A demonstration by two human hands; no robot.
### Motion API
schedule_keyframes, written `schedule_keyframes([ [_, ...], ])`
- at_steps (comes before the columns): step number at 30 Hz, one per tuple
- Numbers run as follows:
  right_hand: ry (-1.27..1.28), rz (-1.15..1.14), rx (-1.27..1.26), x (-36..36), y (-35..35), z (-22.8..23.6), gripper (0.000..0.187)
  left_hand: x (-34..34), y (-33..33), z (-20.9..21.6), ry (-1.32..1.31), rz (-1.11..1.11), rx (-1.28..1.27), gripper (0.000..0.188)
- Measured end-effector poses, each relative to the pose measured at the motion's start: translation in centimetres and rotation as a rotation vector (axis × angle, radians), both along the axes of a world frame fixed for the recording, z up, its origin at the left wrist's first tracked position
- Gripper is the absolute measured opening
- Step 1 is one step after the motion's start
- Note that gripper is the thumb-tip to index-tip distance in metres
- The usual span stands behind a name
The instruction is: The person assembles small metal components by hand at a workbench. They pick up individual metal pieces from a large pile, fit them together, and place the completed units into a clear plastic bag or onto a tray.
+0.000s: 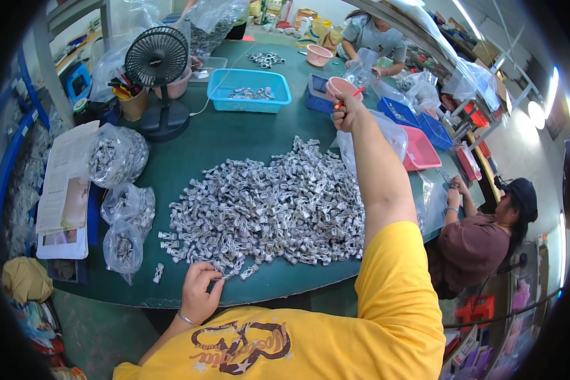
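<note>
A large heap of small silvery metal parts (266, 212), each with a loop and a short block-like end, covers the middle of the green table. At the heap's near edge, the thumb and fingers of my left hand (201, 292) close on one small metal part (225, 276). My right arm reaches far across the table, and my right hand (351, 113) is closed round a slim red-and-orange tool (359, 92) whose exact kind I cannot make out. That hand is in front of a pink basket (341, 88). One loose metal part (158, 273) lies left of my left hand.
A black fan (158, 60), a turquoise tray (218, 101) of metal pieces and filled plastic bags (119, 155) stand on the table (215, 142). Blue bins (396, 113) and a pink bin (418, 149) are at right. One person (370, 38) works across, another (481, 234) at right.
</note>
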State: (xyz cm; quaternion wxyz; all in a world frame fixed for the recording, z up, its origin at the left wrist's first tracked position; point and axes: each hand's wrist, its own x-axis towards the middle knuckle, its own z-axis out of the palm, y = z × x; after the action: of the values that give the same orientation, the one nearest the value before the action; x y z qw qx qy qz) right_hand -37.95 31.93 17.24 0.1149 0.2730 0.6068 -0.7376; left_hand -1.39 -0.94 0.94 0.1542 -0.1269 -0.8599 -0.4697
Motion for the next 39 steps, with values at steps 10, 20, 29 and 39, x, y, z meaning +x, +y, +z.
schedule_keyframes([
  [10, 0.518, -0.112, -0.027, -4.6, 6.0, -6.2, 0.015, -0.3, -0.6, -2.2, 0.069, -0.051, 0.065, 0.008],
  [20, 0.985, 0.801, 1.208, 11.1, -6.6, -9.9, 0.023, 0.5, -0.5, -2.9, 0.146, 0.007, 0.114, 0.011],
  [29, 0.907, 0.732, 1.554, 14.1, -8.5, -9.5, 0.025, 0.4, 0.0, -3.4, 0.154, 0.051, 0.106, 0.012],
  [39, 0.807, 0.701, 1.486, 13.6, -8.9, -9.0, 0.030, 0.1, -0.8, -3.4, 0.121, 0.042, 0.140, 0.012],
])
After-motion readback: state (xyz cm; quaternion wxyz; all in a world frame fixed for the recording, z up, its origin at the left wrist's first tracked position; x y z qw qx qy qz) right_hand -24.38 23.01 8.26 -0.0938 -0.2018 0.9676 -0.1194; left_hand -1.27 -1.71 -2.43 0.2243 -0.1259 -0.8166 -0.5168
